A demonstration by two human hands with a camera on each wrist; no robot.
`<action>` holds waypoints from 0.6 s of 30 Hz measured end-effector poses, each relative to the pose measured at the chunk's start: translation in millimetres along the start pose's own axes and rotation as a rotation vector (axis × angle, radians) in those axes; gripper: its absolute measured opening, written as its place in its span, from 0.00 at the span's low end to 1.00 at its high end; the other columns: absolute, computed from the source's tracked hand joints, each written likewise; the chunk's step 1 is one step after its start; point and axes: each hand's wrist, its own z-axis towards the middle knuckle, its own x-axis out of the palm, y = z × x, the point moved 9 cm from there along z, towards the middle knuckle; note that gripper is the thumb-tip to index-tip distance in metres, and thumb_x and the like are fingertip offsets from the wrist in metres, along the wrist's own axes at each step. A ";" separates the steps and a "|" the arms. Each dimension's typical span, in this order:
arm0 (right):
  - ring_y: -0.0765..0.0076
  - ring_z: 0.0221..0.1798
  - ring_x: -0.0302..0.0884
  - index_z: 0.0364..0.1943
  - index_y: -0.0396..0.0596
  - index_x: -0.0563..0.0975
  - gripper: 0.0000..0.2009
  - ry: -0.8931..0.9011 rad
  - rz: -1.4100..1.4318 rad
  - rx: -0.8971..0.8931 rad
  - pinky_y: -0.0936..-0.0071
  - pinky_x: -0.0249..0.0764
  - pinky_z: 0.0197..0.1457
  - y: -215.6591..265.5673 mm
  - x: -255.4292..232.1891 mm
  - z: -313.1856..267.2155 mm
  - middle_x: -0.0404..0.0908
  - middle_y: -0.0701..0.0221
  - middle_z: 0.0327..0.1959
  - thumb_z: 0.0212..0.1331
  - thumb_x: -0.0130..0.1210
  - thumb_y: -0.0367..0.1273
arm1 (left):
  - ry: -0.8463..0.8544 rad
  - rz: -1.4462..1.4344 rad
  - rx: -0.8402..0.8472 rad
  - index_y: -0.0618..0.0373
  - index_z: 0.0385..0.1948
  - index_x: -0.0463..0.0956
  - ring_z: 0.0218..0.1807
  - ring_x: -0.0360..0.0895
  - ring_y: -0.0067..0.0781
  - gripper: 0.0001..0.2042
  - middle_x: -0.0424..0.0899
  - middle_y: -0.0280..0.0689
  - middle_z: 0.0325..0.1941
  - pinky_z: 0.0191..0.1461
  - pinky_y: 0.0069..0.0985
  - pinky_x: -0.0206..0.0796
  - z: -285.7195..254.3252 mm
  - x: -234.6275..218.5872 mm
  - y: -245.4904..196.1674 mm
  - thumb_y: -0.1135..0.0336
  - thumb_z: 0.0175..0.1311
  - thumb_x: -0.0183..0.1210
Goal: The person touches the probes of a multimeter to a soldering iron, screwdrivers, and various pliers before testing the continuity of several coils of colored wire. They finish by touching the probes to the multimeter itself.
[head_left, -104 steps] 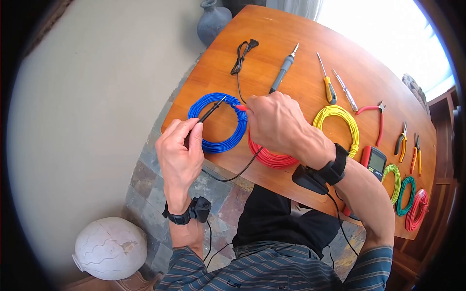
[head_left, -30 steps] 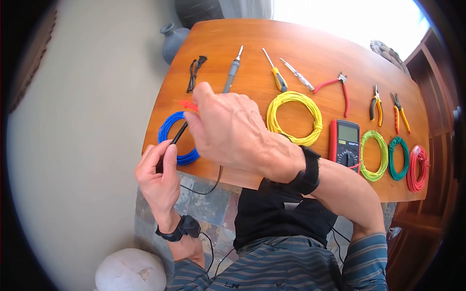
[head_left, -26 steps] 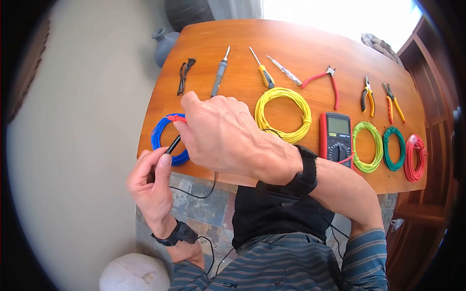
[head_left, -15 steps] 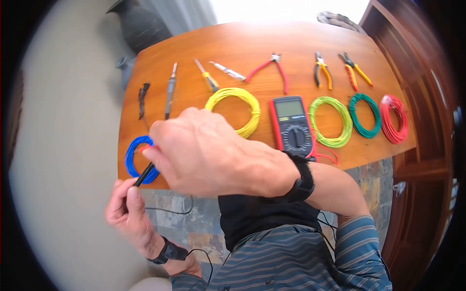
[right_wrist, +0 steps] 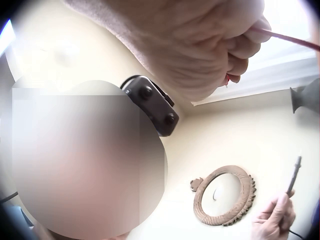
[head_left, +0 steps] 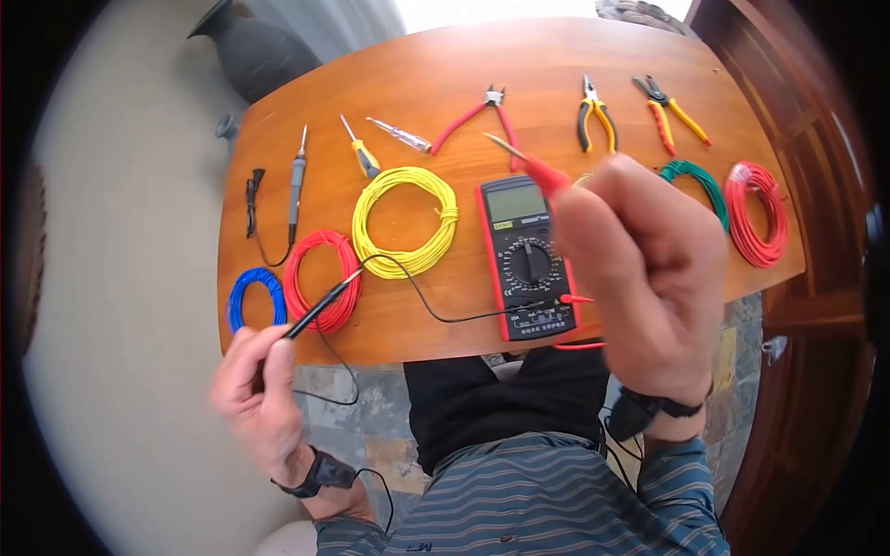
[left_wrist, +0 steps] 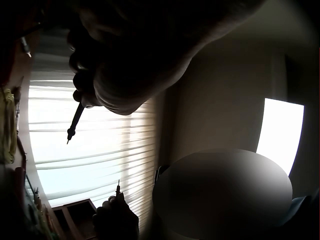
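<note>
My left hand [head_left: 258,394] pinches a black multimeter probe [head_left: 318,310], its tip pointing up over the red wire coil [head_left: 298,264] in the head view. Raised in front of the table's right half, my right hand [head_left: 654,269] grips a red multimeter probe [head_left: 545,173], tip toward the upper left. The red and black multimeter [head_left: 527,264] lies face up between the hands, with a black lead [head_left: 445,318] and a red plug [head_left: 575,299] at its lower end. In the right wrist view the red lead [right_wrist: 292,40] leaves the right hand. Dark in the left wrist view, the black probe [left_wrist: 75,122] sticks out below the fingers.
On the wooden table [head_left: 640,269] lie a blue coil [head_left: 234,301], a yellow coil [head_left: 449,215], green and red coils [head_left: 781,222] at right. Behind them are a soldering iron [head_left: 297,185], screwdriver [head_left: 364,159], voltage tester [head_left: 399,135], red-handled cutters [head_left: 461,123] and two pliers [head_left: 584,125].
My right hand has swung rightward, away from the left hand, carrying the red probe. My left hand still holds the black one. The head view has turned right, and the red coil now shows.
</note>
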 end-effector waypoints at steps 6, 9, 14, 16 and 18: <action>0.86 0.28 0.62 0.31 0.41 0.77 0.15 -0.089 -0.011 0.143 0.80 0.56 0.32 -28.9 -45.1 -32.1 0.72 0.79 0.25 0.80 0.57 0.34 | 0.108 0.237 0.079 0.67 0.44 0.86 0.29 0.68 0.23 0.05 0.75 0.34 0.28 0.32 0.24 0.57 24.6 53.4 -14.0 0.81 0.69 0.66; 0.86 0.28 0.63 0.32 0.41 0.77 0.16 -0.189 0.061 0.221 0.81 0.58 0.32 -49.1 -75.1 -47.8 0.74 0.79 0.25 0.80 0.59 0.36 | 0.132 0.280 0.097 0.67 0.43 0.85 0.28 0.67 0.28 0.05 0.74 0.37 0.28 0.32 0.27 0.59 33.2 70.2 -9.4 0.80 0.69 0.67; 0.88 0.27 0.61 0.35 0.42 0.78 0.16 -0.232 0.133 0.335 0.83 0.54 0.31 -75.1 -97.8 -62.6 0.73 0.81 0.26 0.82 0.57 0.39 | 0.216 0.243 0.121 0.67 0.44 0.85 0.29 0.67 0.26 0.05 0.75 0.35 0.29 0.32 0.26 0.57 42.0 90.9 -15.9 0.80 0.70 0.66; 0.91 0.27 0.59 0.35 0.42 0.78 0.16 -0.253 0.157 0.362 0.85 0.51 0.30 -81.5 -102.1 -65.0 0.72 0.83 0.26 0.82 0.57 0.39 | 0.242 0.211 0.121 0.67 0.45 0.85 0.29 0.67 0.25 0.06 0.75 0.34 0.29 0.32 0.26 0.57 43.8 95.7 -20.3 0.81 0.70 0.66; 0.92 0.26 0.58 0.36 0.42 0.78 0.16 -0.315 0.188 0.378 0.85 0.50 0.30 -85.4 -107.2 -67.9 0.71 0.84 0.25 0.82 0.56 0.39 | 0.261 0.123 0.075 0.68 0.45 0.86 0.30 0.68 0.24 0.07 0.76 0.34 0.29 0.34 0.24 0.57 42.9 101.1 -17.9 0.82 0.69 0.66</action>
